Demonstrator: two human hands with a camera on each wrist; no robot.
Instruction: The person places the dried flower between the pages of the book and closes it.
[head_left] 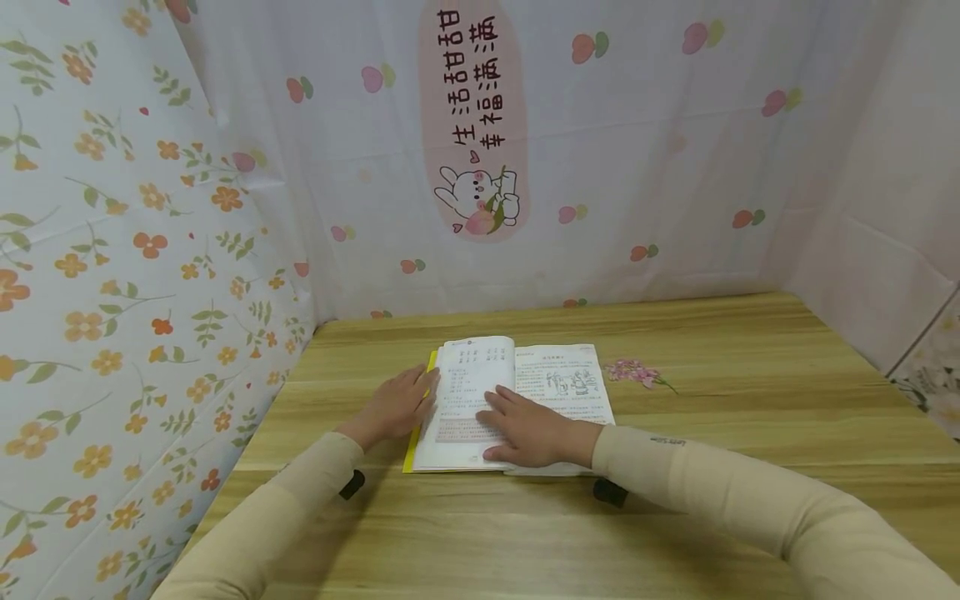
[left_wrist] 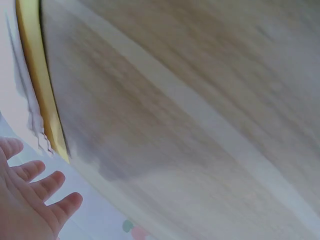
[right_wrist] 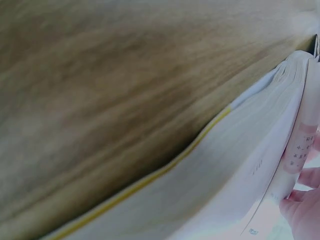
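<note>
An open book [head_left: 558,367] with printed pages and a yellow cover edge lies on the wooden table. My left hand [head_left: 396,403] is at the book's left edge, its fingers touching the margin there. In the left wrist view the fingers of that hand [left_wrist: 37,195] are spread, close to the yellow cover [left_wrist: 37,65]. Across the left page, near the fold, my right hand [head_left: 528,429] rests with its fingers spread. The right wrist view shows the page edges of the book [right_wrist: 240,145] from the side, with part of the right hand [right_wrist: 307,205] over the page.
A small pink flower sprig [head_left: 636,373] with a green stem lies just right of the book. The wooden table [head_left: 465,542] reaches back to a printed curtain [head_left: 630,167]. Another curtain with orange flowers [head_left: 150,246] hangs along the left side.
</note>
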